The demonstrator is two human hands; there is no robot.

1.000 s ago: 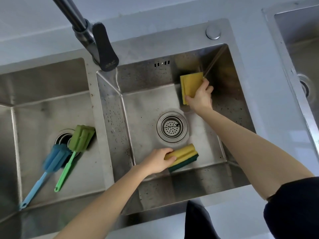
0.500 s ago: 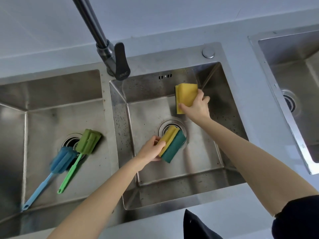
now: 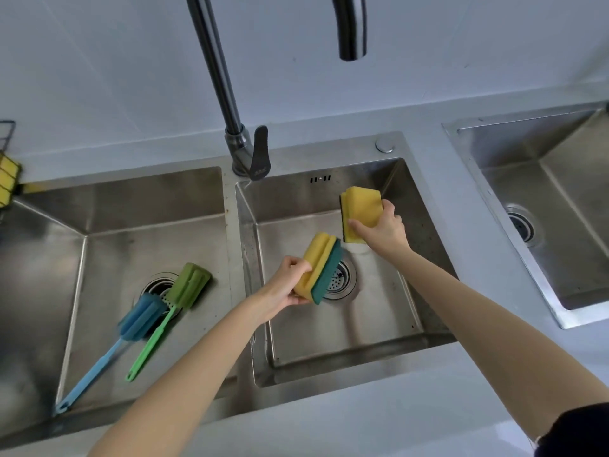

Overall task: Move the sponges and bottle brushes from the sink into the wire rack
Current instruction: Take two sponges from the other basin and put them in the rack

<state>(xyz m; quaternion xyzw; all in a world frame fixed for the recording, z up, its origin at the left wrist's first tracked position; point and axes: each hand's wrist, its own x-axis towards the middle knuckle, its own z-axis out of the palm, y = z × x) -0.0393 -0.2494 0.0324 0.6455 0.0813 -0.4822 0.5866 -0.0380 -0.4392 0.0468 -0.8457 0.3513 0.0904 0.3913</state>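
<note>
1. Since half a second before, both hands had lifted: the left hand (image 3: pixel 286 285) had raised its yellow-and-green sponge (image 3: pixel 319 268) off the basin floor and above the drain strainer (image 3: pixel 339 279), and the right hand (image 3: pixel 382 230) had brought its yellow sponge (image 3: pixel 360 212) up from the back wall of the right basin (image 3: pixel 346 328).
2. The left hand's fingers and thumb were curled round the near end of the yellow-and-green sponge, which was tilted with its green scouring face turned toward the drain strainer.
3. The right hand pinched the yellow sponge along its lower edge and right side, and held it upright behind and to the right of the drain strainer.
4. The two sponges were near each other but apart.
5. The green bottle brush (image 3: pixel 178 303) and the blue bottle brush (image 3: pixel 131 328) lay in the left basin (image 3: pixel 108 206), far left of the drain strainer, with their foam heads over that basin's own drain and their handles pointing toward the near rim.
6. The wire rack (image 3: pixel 7 150) showed only at the far left edge, with something yellow in it.
7. The faucet (image 3: pixel 245 153) stood behind the drain strainer, on the deck between the two basins.
8. A second sink (image 3: pixel 543 206) sat well to the right of the drain strainer.
</note>
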